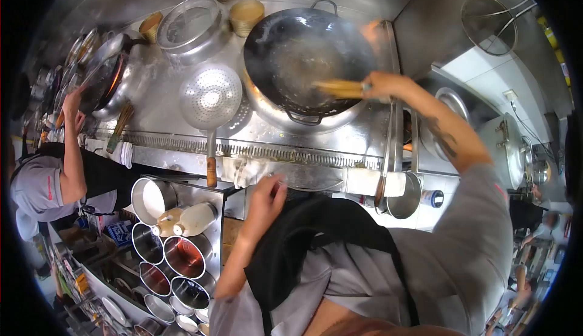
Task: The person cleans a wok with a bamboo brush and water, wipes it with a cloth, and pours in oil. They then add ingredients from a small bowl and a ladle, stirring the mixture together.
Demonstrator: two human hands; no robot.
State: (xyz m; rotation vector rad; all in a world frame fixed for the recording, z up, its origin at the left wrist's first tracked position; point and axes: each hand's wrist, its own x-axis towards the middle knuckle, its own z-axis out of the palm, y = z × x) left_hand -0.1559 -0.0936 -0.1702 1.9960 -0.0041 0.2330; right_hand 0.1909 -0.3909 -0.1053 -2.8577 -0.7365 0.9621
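Observation:
A large dark wok point(273, 38) sits on a round burner, with steam over the cloudy liquid inside it. At the wok's right side, my right hand point(379, 85) is closed around a bamboo brush point(337, 88), whose bristles reach over the inside of the wok near its front rim. My left hand point(267, 199) hovers by the stove's front edge, fingers loosely curled; whether it holds anything is hidden. Nearest to it are a white cloth point(240, 171) on the edge and the wooden handle of a perforated strainer point(211, 96) lying on the steel stove top.
A steel pot with a mesh lid point(189, 26) and a tin can point(246, 17) stand at the back. Sauce pots point(185, 257) and bottles point(195, 219) are at lower left. A co-worker point(45, 184) works at another wok on the left. A ladle point(382, 181) hangs at the right edge.

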